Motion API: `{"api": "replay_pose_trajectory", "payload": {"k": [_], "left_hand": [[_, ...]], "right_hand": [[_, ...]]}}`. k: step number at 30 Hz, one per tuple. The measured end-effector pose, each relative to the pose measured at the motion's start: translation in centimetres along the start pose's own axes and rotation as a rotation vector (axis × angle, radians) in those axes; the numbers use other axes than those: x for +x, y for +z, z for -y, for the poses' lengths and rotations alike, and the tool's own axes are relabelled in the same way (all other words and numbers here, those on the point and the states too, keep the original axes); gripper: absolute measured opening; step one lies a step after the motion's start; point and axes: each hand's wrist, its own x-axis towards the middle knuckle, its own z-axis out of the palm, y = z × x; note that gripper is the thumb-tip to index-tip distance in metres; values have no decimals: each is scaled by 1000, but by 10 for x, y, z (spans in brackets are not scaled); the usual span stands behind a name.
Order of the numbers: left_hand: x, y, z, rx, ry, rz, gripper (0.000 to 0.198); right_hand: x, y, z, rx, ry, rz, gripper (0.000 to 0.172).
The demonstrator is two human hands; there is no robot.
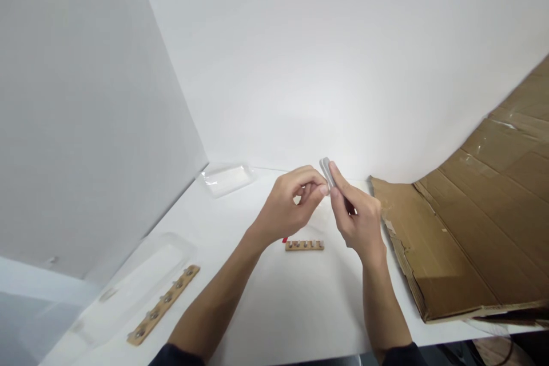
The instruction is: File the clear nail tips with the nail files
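My right hand (358,214) is closed around a slim grey bar (326,170) with a rounded end and a paler line along its edge, held tilted above the table. Beside its lower end, my left hand (295,194) makes a pinch, thumb and forefinger together. Whatever may lie between those fingertips is too small to make out. Below the hands lies a short wooden strip (304,246) carrying a row of several small metal fittings. A bit of red (285,239) shows at its left end, partly behind my left wrist.
A longer wooden strip (163,304) with metal fittings lies at the left, beside a clear plastic tray (128,291). Another clear tray (227,180) sits at the back left. Folded brown cardboard (450,246) covers the right side. White panels rise behind and at left.
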Motion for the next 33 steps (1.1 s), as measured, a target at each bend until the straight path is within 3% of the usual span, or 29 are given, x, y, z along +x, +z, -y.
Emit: {"api": "replay_pose_trajectory", "payload": {"k": [6,12,17,22,27,33], "left_hand": [[0,-1,2,-16,-5,-116,19],[-1,3,4,-42,10,-12,20],[0,4,7,-89,5,-174,19],[-1,8,7,-85,23,-87,21],[0,5,5,-133,50,-217,18],[-1,5,0,-80,53,-80,20]], "right_hand": [[-2,-1,-2,53,10,60,46],[0,-1,-2,64,2,-13,46],[-1,-3,0,63,-22,41,47],[-1,2,0,41,-48,-51,51],[-1,5,2,36,-69,-26,49],[-2,5,2,66,-57,-100,50]]}}
